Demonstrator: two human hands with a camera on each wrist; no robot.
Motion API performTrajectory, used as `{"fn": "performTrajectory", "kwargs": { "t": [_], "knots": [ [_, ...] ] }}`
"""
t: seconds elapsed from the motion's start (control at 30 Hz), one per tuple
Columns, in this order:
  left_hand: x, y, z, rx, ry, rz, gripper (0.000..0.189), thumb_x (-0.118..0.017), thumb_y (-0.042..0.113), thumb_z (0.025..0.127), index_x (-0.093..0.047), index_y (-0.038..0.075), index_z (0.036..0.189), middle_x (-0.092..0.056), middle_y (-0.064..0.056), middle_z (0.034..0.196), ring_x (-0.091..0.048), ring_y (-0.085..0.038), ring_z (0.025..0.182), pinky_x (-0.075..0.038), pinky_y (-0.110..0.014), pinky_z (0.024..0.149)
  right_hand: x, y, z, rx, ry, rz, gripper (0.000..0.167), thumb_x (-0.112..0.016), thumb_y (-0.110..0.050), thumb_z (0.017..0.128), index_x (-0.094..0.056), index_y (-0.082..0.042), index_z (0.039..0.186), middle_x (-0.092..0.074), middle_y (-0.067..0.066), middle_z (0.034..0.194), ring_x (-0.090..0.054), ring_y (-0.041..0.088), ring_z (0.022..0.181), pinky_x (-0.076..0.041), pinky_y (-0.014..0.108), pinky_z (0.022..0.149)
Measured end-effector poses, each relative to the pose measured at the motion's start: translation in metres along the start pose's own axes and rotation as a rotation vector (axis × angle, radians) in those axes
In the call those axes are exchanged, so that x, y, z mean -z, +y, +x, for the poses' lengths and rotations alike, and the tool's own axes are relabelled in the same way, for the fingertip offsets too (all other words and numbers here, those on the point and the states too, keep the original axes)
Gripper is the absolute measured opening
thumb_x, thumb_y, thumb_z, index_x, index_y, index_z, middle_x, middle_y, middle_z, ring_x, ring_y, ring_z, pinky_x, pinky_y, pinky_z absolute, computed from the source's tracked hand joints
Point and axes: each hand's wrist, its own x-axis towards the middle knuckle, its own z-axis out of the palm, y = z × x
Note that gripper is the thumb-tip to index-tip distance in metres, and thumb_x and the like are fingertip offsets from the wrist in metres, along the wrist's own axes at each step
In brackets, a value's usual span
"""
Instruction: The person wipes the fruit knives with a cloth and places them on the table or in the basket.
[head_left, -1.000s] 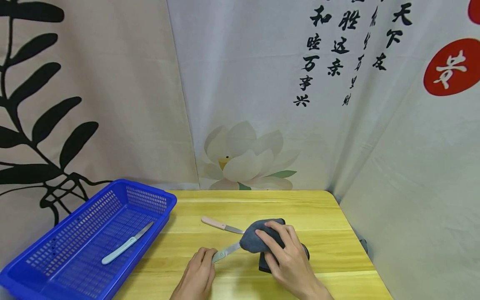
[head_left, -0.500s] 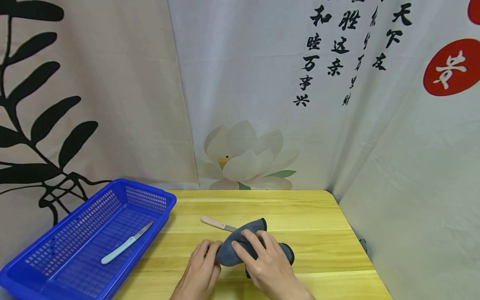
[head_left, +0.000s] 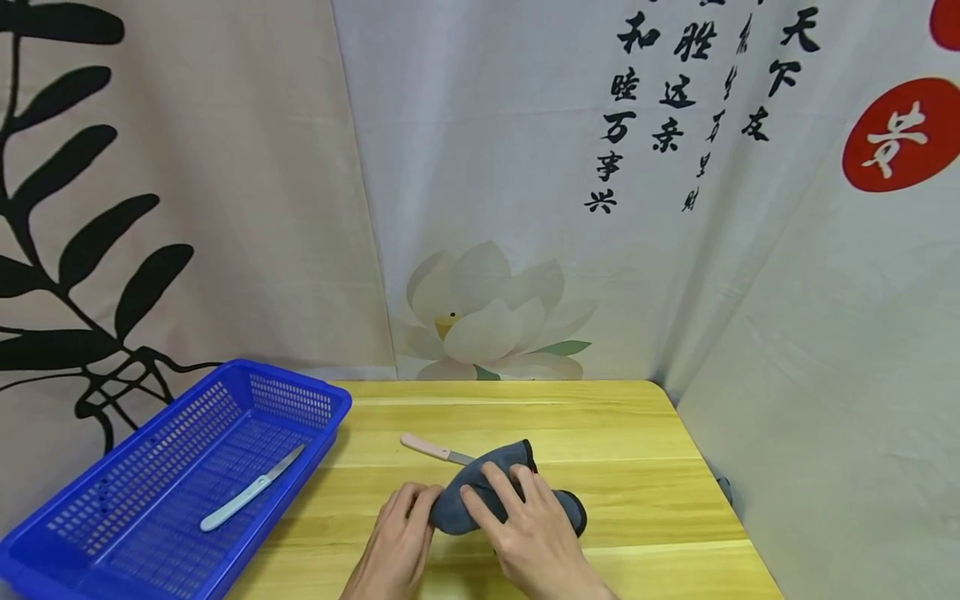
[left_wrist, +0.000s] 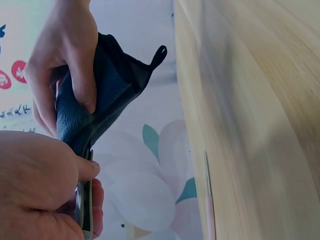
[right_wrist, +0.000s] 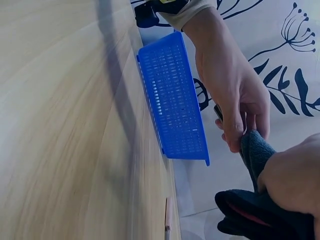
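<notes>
My left hand (head_left: pixel 397 533) grips a folding knife by its handle (left_wrist: pixel 86 210), which the fingers mostly hide in the head view. A dark blue-grey cloth (head_left: pixel 461 500) with black edging is folded round the blade, so the blade is covered. With its fingers curled over that cloth, my right hand (head_left: pixel 536 533) holds it close beside the left hand. A hanging loop (left_wrist: pixel 159 57) shows at one cloth corner in the left wrist view. Behind the cloth lies a second knife with a pale pink handle (head_left: pixel 425 447), its blade tip covered by the cloth.
A blue perforated basket (head_left: pixel 330 425) stands at the left, with a pale-handled knife (head_left: pixel 238 502) inside it. The wooden table (head_left: pixel 637 467) ends at a printed curtain (head_left: pixel 487 167) behind, and more curtain hangs along the right side.
The right hand and cloth have moved left along the blade to the left hand, covering the blade that showed earlier. In the last half second they have hardly moved.
</notes>
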Motion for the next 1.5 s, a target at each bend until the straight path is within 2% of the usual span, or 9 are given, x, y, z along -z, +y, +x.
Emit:
{"fn": "performTrajectory", "kwargs": {
  "t": [0.07,0.17,0.27,0.33,0.67,0.83,0.97,1.23,1.5],
  "knots": [
    [0.0,0.0,0.0,-0.007,0.015,0.003,0.046,-0.091,-0.005,0.089,-0.073,0.011,0.128,-0.067,0.0,0.11,-0.067,-0.013,0.099,-0.061,-0.036,0.084,0.0,0.002,-0.002,-0.008,0.001,-0.001,0.055,-0.087,-0.015,0.085,-0.076,-0.026,0.137,-0.07,0.012,0.139,-0.06,0.029,0.104,-0.06,0.041,0.083],
    [-0.001,-0.002,-0.001,-0.019,0.029,0.001,0.046,-0.093,-0.002,0.088,-0.072,0.01,0.128,-0.067,0.0,0.111,-0.067,-0.014,0.099,-0.061,-0.036,0.083,0.0,0.006,-0.004,-0.023,0.007,-0.004,0.04,-0.058,-0.012,0.105,-0.076,-0.026,0.138,-0.069,0.012,0.14,-0.061,0.03,0.105,-0.061,0.042,0.082],
    [-0.001,-0.004,-0.002,-0.029,0.036,0.002,0.046,-0.093,0.0,0.088,-0.072,0.01,0.128,-0.067,0.0,0.111,-0.067,-0.013,0.099,-0.061,-0.034,0.082,0.0,0.01,-0.006,-0.038,0.019,-0.02,0.053,-0.029,-0.016,0.117,-0.076,-0.026,0.137,-0.07,0.012,0.138,-0.063,0.031,0.105,-0.062,0.043,0.081],
    [0.0,-0.004,-0.001,-0.032,0.04,0.002,0.045,-0.092,0.0,0.088,-0.072,0.009,0.128,-0.068,0.0,0.111,-0.066,-0.013,0.098,-0.061,-0.033,0.082,0.001,0.013,-0.007,-0.048,0.026,-0.032,0.057,-0.023,-0.018,0.12,-0.077,-0.026,0.135,-0.071,0.012,0.137,-0.064,0.032,0.104,-0.063,0.044,0.081],
    [0.008,-0.006,0.003,-0.041,0.07,0.004,0.049,-0.094,-0.001,0.085,-0.073,0.007,0.128,-0.069,-0.002,0.11,-0.067,-0.013,0.099,-0.061,-0.032,0.081,0.003,0.034,-0.017,-0.086,0.03,-0.079,0.058,-0.023,-0.023,0.121,-0.079,-0.024,0.135,-0.072,0.015,0.136,-0.063,0.036,0.105,-0.063,0.047,0.083],
    [0.011,-0.006,0.003,-0.003,0.078,0.004,0.049,-0.095,-0.003,0.084,-0.074,0.008,0.128,-0.069,-0.002,0.11,-0.068,-0.013,0.098,-0.062,-0.031,0.079,0.006,0.045,-0.023,-0.131,0.025,-0.085,0.059,-0.022,-0.025,0.121,-0.08,-0.021,0.135,-0.073,0.018,0.136,-0.064,0.038,0.105,-0.063,0.049,0.084],
    [0.013,-0.008,0.003,0.025,0.08,0.004,0.047,-0.095,-0.005,0.085,-0.075,0.008,0.125,-0.069,-0.001,0.108,-0.067,-0.012,0.095,-0.062,-0.031,0.077,0.009,0.049,-0.025,-0.166,0.064,-0.054,0.055,-0.026,-0.023,0.119,-0.078,-0.019,0.138,-0.072,0.019,0.136,-0.062,0.037,0.103,-0.061,0.052,0.083],
    [0.01,-0.005,0.003,0.033,0.041,0.019,0.045,-0.095,-0.002,0.086,-0.075,0.012,0.125,-0.068,0.0,0.108,-0.068,-0.014,0.095,-0.061,-0.031,0.076,0.008,0.024,-0.012,-0.093,0.134,0.026,0.047,-0.034,-0.026,0.121,-0.077,-0.021,0.14,-0.073,0.014,0.137,-0.064,0.034,0.105,-0.062,0.05,0.086],
    [0.006,0.0,0.003,-0.01,0.047,0.02,0.051,-0.096,-0.008,0.082,-0.077,0.012,0.124,-0.069,-0.001,0.108,-0.069,-0.016,0.097,-0.062,-0.034,0.08,-0.002,0.001,-0.002,-0.003,0.083,0.037,0.046,-0.035,-0.022,0.121,-0.078,-0.025,0.136,-0.073,0.01,0.136,-0.063,0.027,0.104,-0.061,0.04,0.086]
  ]
}}
